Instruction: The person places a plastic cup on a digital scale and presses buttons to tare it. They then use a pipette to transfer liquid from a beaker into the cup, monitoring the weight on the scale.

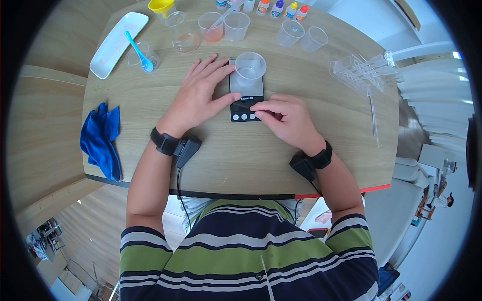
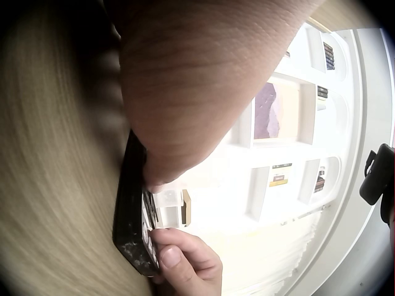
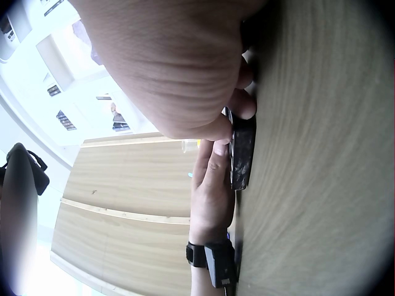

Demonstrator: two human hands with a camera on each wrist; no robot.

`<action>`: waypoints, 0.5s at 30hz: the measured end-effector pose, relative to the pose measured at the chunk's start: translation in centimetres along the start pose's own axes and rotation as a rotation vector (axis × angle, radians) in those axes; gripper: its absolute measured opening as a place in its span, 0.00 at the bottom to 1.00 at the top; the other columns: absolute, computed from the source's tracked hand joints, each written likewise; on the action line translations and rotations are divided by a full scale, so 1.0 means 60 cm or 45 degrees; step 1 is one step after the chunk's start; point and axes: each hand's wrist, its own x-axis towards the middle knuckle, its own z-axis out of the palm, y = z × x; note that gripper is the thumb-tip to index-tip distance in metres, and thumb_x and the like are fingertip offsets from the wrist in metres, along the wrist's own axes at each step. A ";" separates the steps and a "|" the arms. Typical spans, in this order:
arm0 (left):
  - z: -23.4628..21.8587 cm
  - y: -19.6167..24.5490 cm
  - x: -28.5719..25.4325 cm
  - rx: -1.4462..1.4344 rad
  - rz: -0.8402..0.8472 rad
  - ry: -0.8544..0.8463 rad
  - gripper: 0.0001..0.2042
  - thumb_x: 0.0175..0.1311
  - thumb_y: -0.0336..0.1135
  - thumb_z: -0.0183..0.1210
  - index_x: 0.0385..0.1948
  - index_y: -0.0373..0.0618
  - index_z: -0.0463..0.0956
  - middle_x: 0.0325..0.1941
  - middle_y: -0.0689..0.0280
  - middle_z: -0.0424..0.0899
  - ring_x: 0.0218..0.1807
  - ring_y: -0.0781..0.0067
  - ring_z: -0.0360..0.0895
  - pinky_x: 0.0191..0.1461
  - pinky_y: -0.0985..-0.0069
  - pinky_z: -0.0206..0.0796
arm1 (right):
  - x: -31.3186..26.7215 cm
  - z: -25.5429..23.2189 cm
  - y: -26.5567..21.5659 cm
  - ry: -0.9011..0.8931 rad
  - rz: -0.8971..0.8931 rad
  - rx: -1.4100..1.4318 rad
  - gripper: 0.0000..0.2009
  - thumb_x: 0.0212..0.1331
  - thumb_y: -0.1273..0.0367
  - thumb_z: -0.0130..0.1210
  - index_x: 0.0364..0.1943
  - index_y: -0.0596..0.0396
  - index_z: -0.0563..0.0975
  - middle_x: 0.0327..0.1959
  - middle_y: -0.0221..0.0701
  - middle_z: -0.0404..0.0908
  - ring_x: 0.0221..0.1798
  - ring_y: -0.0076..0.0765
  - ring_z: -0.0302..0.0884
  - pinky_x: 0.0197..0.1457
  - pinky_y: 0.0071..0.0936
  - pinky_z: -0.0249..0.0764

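A small black digital scale [image 1: 246,108] lies on the table in front of the person, with a silver weighing plate and white round buttons. On its plate stands a clear plastic cup [image 1: 250,70]. My left hand [image 1: 201,95] rests at the scale's left side, fingers straight and spread, the thumb touching the scale near the display. At the front right corner, my right hand [image 1: 287,119] pinches the scale between thumb and index finger by the buttons, its other fingers curled. The left wrist view shows the right thumb [image 2: 176,262] at the scale's edge [image 2: 126,216].
A white tray [image 1: 103,65] and a cup with a blue spoon [image 1: 138,52] stand at left, above a blue cloth [image 1: 100,140]. Clear cups [image 1: 237,27] and several dropper bottles [image 1: 277,9] line the back. A clear rack [image 1: 351,78] with tubes stands at right.
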 end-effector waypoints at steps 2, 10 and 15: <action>0.000 0.001 0.000 0.002 -0.001 -0.002 0.34 0.70 0.48 0.73 0.76 0.51 0.75 0.82 0.57 0.75 0.87 0.39 0.62 0.90 0.40 0.46 | -0.001 0.001 -0.001 0.005 0.013 0.017 0.06 0.65 0.73 0.70 0.43 0.49 0.92 0.28 0.31 0.82 0.27 0.35 0.78 0.31 0.34 0.71; 0.002 0.000 0.001 0.006 0.012 0.041 0.33 0.69 0.52 0.72 0.73 0.50 0.79 0.80 0.54 0.77 0.85 0.40 0.65 0.89 0.41 0.50 | 0.000 0.002 0.002 0.004 -0.008 -0.010 0.06 0.65 0.73 0.71 0.43 0.49 0.92 0.28 0.31 0.82 0.27 0.35 0.78 0.31 0.34 0.71; 0.002 -0.001 0.000 0.011 0.017 0.041 0.33 0.69 0.52 0.72 0.73 0.49 0.78 0.80 0.54 0.77 0.85 0.40 0.65 0.88 0.41 0.50 | -0.001 0.002 0.003 0.003 0.010 0.011 0.06 0.65 0.73 0.71 0.43 0.49 0.92 0.27 0.31 0.82 0.27 0.35 0.78 0.32 0.34 0.71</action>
